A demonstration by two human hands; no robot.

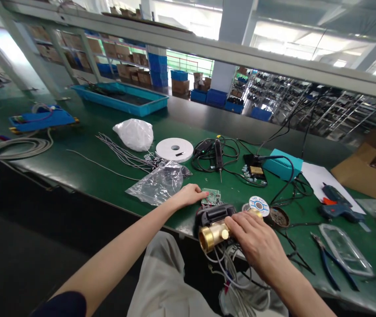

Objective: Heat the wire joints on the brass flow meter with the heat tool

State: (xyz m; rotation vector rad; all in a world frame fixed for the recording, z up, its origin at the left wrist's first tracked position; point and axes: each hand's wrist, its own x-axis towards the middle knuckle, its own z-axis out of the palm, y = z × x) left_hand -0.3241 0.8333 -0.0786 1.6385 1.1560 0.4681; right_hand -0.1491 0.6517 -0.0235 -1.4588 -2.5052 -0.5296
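A wide warehouse hall opens behind, with racks of cardboard boxes and stacked blue crates under bright skylights. Across the front runs the long green counter (85, 176), and everything here sits relative to the brass valve (211, 237) at its near edge. Far off to the valve's left lies a long blue tray (122, 99), and well to its right a brown cardboard box (369, 171). Beyond the valve, right of centre, sits a teal soldering station (282, 167). To the left and further back lie a crumpled clear bag (158, 182) and a white disc (174, 149). A blue glue gun (338, 206) rests to the right, with blue-handled pliers (331, 262) nearer the edge. The right hand (257, 242) lies on top of the valve, fingers curved over its brass body and black housing. The left hand (191, 194) sits just behind the valve, fingers loosely bent, fingertips touching a small green circuit board (211, 197). A solder spool (259, 205) stands just right of the valve.
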